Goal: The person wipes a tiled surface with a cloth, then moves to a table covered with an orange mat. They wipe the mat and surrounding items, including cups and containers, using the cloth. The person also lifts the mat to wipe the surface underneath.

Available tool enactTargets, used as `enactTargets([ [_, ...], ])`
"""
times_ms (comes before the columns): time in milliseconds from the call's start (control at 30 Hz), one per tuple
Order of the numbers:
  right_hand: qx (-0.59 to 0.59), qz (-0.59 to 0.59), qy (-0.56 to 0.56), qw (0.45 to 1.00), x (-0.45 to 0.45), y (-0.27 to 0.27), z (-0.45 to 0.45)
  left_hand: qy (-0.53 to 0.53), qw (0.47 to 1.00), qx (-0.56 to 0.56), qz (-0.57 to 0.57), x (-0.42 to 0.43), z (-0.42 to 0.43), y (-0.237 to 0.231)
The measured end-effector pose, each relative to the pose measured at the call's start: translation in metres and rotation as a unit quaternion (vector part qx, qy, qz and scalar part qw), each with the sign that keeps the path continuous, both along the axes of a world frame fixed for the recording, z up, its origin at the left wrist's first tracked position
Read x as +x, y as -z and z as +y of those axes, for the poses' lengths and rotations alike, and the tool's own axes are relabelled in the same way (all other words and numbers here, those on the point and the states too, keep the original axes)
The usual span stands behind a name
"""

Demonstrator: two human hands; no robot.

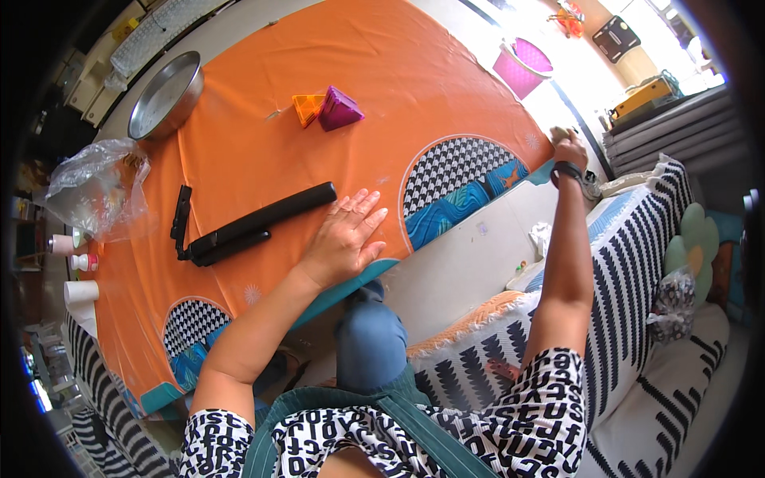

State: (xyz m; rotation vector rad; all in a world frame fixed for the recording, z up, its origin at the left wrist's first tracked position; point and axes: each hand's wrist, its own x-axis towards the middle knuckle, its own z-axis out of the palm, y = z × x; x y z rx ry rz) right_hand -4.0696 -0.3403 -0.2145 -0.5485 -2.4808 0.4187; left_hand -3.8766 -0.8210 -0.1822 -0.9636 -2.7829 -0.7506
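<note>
My left hand [346,238] lies palm down with fingers spread on an orange tablecloth [263,149], beside the end of a black folded tripod or selfie stick [263,221]. Stretched far to the right, my right hand [569,147] is at the cloth's right corner, closed around a crumpled greyish cloth [560,134]. Beyond the left hand, an orange translucent triangular tile piece [308,108] touches a purple pyramid-like one [339,110]. Patterned half circles and a teal border mark the tablecloth's near edge.
At the left are a steel basin [167,95], a clear plastic bag [98,188], a small white bottle [83,262] and a paper roll [81,291]. A pink bin [521,69] stands beyond the table. A sofa with a striped cover [627,269] is at the right.
</note>
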Motion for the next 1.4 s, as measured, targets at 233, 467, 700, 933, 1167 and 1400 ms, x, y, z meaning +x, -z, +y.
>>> enactTargets([
  [233,0.155,0.009,-0.515,0.843,0.006,0.004,-0.282,-0.003,1.000,-0.005,-0.001,0.000,-0.006,0.002],
  [467,0.198,-0.096,-0.405,0.888,-0.161,-0.011,-0.328,0.021,1.000,0.016,-0.008,-0.001,-0.001,0.002],
  [700,0.097,-0.204,-0.237,0.945,-0.170,-0.012,-0.195,0.001,1.000,0.020,-0.019,0.003,-0.009,-0.002],
  [933,0.204,-0.122,-0.270,0.933,-0.013,-0.007,-0.163,0.002,0.999,0.041,0.009,-0.001,0.000,0.002],
  [1167,0.169,-0.098,-0.491,0.849,0.016,-0.019,-0.277,-0.008,1.000,0.025,-0.005,0.006,-0.011,0.001],
  [1400,0.138,-0.170,-0.265,0.939,-0.119,-0.014,-0.223,0.020,0.999,0.045,0.004,-0.001,0.001,0.002],
])
